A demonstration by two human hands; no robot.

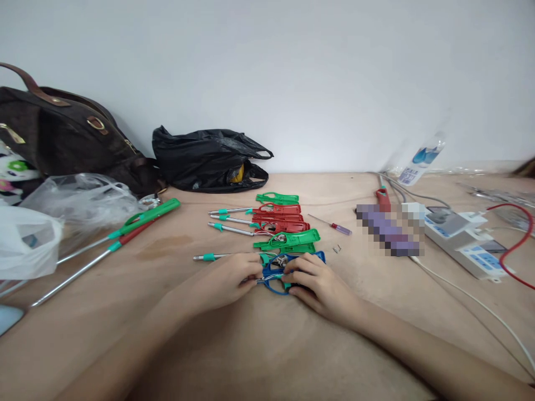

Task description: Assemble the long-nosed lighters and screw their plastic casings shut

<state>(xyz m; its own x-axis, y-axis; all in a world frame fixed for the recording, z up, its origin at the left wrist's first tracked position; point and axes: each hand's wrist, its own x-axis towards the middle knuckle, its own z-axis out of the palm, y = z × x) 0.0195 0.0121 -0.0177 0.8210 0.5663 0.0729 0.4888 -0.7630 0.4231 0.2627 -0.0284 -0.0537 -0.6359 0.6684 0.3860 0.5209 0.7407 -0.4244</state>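
A blue gas lighter (273, 288) lies opened on the table, its handle shell showing thin wires and a teal trigger. My left hand (234, 275) is closed, its thumb and fingertips pinching the lighter's front end by the metal tube. Over the handle, my right hand (320, 281) curls its fingers onto the shell and inner parts; the exact contact is hidden. Just beyond the hands is another blue shell piece (321, 256). Farther back, opened green lighters (298, 239) and red lighters (288, 225) form a column, their metal tubes pointing left.
A purple-handled screwdriver (340, 229) and small metal bits (336, 249) lie to the right. A power strip (463, 245) with cables and a water bottle (422, 159) stand farther right. Leftward are closed long lighters (144, 217), a black plastic bag (200, 159) and a dark handbag (79, 133).
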